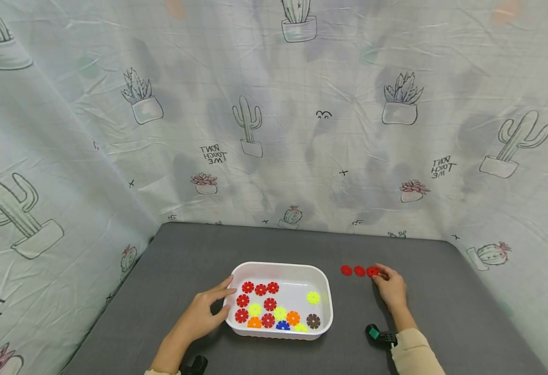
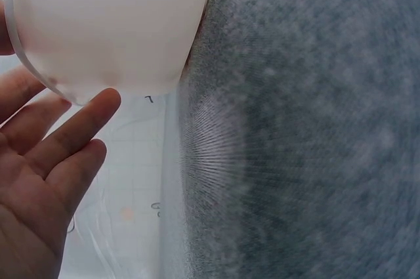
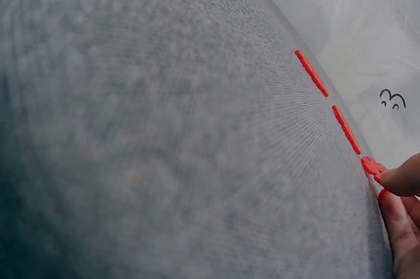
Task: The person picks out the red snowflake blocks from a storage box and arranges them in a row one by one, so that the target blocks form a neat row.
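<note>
A white plastic tray (image 1: pixel 281 333) holds several notched plastic discs in red, yellow, orange, blue and brown. My left hand (image 1: pixel 206 311) grips the tray at its left end, fingers at the rim; in the left wrist view, two fingers (image 2: pixel 79 131) extend beside the tray's outer wall (image 2: pixel 111 29). To the right of the tray, my right hand (image 1: pixel 392 288) pinches a red notched disc (image 1: pixel 372 271) between thumb and fingertips. This disc is tilted in the right wrist view, close over the table. Two more red discs, one at the left (image 1: pixel 346 270) and one in the middle (image 1: pixel 360 271), lie flat in line with it.
The table has a grey cloth top (image 1: pixel 199 245). A pale curtain (image 1: pixel 274 130) printed with cacti hangs behind and around it. Inside the tray, a brown disc (image 1: pixel 313 321) and a yellow disc (image 1: pixel 313 298) lie toward the right. A black wrist device (image 1: pixel 381 335) sits by my right sleeve.
</note>
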The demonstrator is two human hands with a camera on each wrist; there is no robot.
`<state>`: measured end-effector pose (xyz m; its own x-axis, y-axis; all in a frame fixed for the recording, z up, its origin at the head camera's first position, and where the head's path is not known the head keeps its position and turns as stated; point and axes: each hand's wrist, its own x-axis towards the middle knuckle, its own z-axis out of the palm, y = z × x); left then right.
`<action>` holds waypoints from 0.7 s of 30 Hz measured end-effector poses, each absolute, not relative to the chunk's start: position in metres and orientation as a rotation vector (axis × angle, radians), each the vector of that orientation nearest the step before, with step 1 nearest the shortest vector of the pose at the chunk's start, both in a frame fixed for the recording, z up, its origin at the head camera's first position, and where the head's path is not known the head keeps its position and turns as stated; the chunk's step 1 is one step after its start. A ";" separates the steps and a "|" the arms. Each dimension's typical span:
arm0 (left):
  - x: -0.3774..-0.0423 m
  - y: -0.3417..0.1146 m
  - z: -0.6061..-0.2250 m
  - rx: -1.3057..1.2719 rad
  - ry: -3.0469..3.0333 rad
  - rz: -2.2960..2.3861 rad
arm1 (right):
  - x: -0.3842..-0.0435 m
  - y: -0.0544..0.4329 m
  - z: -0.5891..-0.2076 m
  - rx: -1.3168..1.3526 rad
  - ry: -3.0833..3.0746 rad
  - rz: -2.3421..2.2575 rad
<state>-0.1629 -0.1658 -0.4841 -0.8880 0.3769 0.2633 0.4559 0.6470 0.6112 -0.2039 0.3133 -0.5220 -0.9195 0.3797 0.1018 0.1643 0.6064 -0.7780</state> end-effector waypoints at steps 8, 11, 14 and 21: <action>-0.164 -0.166 -0.485 -0.695 -2.753 -1.057 | -0.205 0.312 -0.524 -0.453 -2.537 1.220; -0.163 -0.166 -0.485 -0.688 -2.762 -1.062 | -0.205 0.312 -0.525 -0.463 -2.528 1.233; -0.163 -0.165 -0.485 -0.682 -2.767 -1.058 | -0.205 0.312 -0.526 -0.472 -2.512 1.254; -0.163 -0.166 -0.485 -0.705 -2.751 -1.048 | -0.203 0.312 -0.526 -0.499 -2.482 1.337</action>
